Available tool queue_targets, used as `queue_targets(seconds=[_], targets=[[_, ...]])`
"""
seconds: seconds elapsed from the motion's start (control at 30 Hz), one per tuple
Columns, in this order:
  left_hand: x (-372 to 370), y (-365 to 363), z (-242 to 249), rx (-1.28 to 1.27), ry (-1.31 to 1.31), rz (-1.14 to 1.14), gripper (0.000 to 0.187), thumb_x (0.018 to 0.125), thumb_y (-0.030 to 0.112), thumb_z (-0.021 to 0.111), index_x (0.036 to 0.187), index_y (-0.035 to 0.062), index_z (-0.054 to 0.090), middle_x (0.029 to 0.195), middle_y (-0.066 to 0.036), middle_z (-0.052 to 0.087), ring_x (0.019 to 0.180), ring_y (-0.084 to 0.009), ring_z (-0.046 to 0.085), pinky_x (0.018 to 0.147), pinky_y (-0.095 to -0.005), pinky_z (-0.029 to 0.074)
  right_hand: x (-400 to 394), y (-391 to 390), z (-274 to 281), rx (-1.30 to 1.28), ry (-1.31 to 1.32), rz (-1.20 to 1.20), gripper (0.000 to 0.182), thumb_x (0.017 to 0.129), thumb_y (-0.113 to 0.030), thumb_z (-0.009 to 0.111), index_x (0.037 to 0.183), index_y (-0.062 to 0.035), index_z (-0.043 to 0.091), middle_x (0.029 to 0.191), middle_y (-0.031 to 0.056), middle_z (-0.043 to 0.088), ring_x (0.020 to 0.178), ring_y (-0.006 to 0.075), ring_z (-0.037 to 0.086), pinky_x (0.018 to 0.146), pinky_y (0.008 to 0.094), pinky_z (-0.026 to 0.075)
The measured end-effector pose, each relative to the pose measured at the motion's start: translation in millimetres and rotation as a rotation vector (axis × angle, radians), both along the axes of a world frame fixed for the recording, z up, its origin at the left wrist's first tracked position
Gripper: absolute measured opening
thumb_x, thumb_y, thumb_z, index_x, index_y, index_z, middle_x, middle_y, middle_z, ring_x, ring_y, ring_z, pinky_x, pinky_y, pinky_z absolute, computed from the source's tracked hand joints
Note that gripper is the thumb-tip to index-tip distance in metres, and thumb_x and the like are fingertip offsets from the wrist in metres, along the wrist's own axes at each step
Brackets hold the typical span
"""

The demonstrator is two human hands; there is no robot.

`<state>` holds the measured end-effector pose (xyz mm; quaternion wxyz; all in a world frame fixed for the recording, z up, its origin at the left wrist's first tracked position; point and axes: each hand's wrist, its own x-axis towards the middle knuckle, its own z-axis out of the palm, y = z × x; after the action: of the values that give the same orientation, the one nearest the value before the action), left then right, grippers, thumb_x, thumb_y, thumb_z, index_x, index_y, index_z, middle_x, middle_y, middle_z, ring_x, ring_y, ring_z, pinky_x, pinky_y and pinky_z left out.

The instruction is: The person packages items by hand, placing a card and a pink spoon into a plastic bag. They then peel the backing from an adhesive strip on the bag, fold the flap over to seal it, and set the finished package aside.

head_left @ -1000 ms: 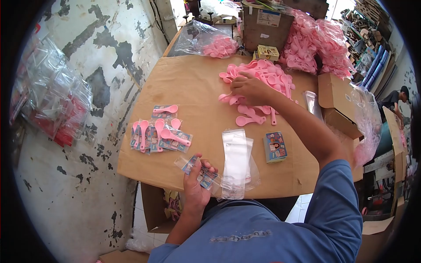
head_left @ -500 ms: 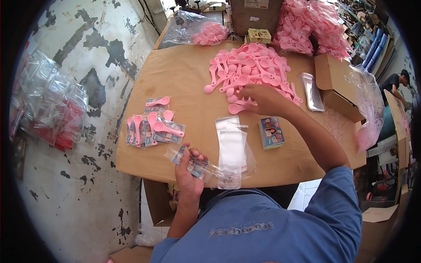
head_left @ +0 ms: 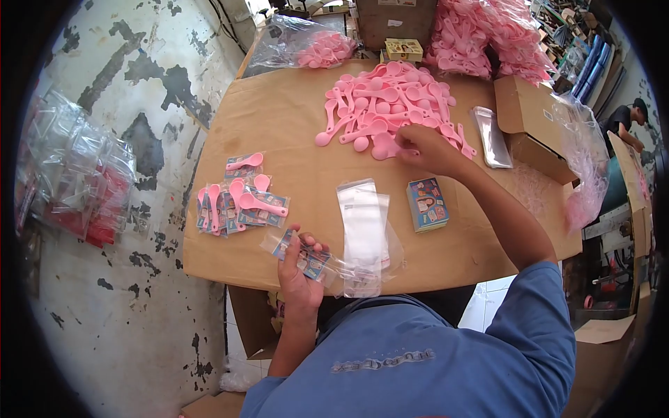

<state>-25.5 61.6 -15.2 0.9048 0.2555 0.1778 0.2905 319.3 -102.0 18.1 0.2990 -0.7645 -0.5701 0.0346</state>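
Observation:
In my left hand (head_left: 300, 279), thumb and fingers are closed on a clear plastic bag (head_left: 332, 270) with a blue printed card in it. My right hand (head_left: 433, 150) is at the front edge of a heap of pink spoons (head_left: 383, 97), its fingers pinching the handle of one pink spoon (head_left: 382, 146). Between the hands lies a stack of clear bags (head_left: 362, 226). A stack of blue cards (head_left: 428, 205) sits to its right. Beyond my left hand are several bagged cards with spoons (head_left: 240, 202) in a loose group.
A flat bundle of clear bags (head_left: 492, 138) lies beside an open cardboard box (head_left: 533, 125) at the right. Large bags of pink spoons (head_left: 488, 38) stand at the back, near a small yellow box (head_left: 403, 49). Another person (head_left: 627, 122) is off to the far right.
My right hand has drawn a little to the right and away from me, the pink spoon moving with it. My left hand stays where it was; the whole view has shifted slightly.

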Motion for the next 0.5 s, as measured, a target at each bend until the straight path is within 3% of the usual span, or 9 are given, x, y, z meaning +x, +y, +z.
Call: queue_targets(seconds=[0.1,0.2,0.3,0.4,0.5], targets=[[1.8,2.4,-0.1,-0.024,-0.016,0.013,0.031,0.106,0.020,0.061,0.134,0.0077,0.054,0.097,-0.007,0.064,0.089,-0.0178,0.064,0.091,-0.0398,0.055,-1.3,-5.8,3.0,0.174,0.459,-0.054,0.017,0.102,-0.013,0.066,0.109,-0.0036,0.055,0.091,0.0078,0.067,0.074,0.0113,0.064,0.063,0.0281,0.050],[4.7,1.5,5.7,0.004,-0.017,-0.001,0.029,0.107,0.022,0.060,0.133,0.0088,0.057,0.098,-0.004,0.063,0.089,-0.0142,0.064,0.094,-0.0373,0.055,-31.8,-19.4,43.5,0.095,0.714,-0.150,0.015,0.107,-0.015,0.060,0.113,-0.0032,0.052,0.089,0.0049,0.067,0.070,0.0084,0.063,0.056,0.0259,0.049],[6.8,5.0,-1.5,-0.014,-0.070,-0.019,0.030,0.107,0.023,0.060,0.134,0.0088,0.057,0.100,-0.004,0.064,0.091,-0.0154,0.064,0.096,-0.0384,0.054,-62.2,-41.9,48.7,0.134,0.846,-0.144,0.021,0.105,-0.011,0.062,0.122,-0.0020,0.053,0.091,0.0054,0.068,0.068,0.0079,0.062,0.053,0.0262,0.051],[9.9,10.1,-4.4,0.009,-0.074,0.035,0.031,0.107,0.022,0.061,0.134,0.0076,0.055,0.105,-0.009,0.067,0.094,-0.0201,0.066,0.093,-0.0418,0.055,-109.7,-60.7,47.2,0.165,0.933,-0.123,0.030,0.104,-0.007,0.064,0.132,0.0002,0.056,0.094,0.0051,0.069,0.073,0.0086,0.064,0.062,0.0258,0.055],[23.1,18.0,6.5,-0.006,-0.096,0.131,0.032,0.107,0.025,0.060,0.134,0.0067,0.055,0.111,-0.012,0.069,0.101,-0.0230,0.067,0.101,-0.0452,0.054,-145.9,-86.2,37.6,0.138,1.013,-0.163,0.031,0.102,-0.004,0.065,0.132,0.0019,0.060,0.095,0.0047,0.070,0.077,0.0094,0.066,0.068,0.0251,0.057]])
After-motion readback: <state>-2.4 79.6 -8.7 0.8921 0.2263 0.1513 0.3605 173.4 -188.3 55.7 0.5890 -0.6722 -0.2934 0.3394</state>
